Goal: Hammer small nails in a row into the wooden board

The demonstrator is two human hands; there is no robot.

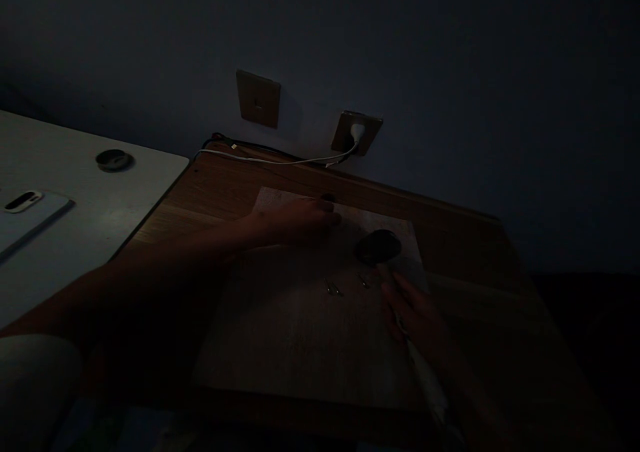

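Observation:
The scene is very dark. A pale cloth or sheet lies on a wooden table. My left hand reaches across its far edge, fingers curled near a small dark thing; whether it grips it I cannot make out. My right hand rests at the sheet's right side, fingers stretched toward a dark rounded object, just short of it. Small metal bits lie on the sheet between the hands.
A white surface at the left carries a phone and a round dark disc. On the wall are a switch plate and a socket with a white plug and cable running along the table's back edge.

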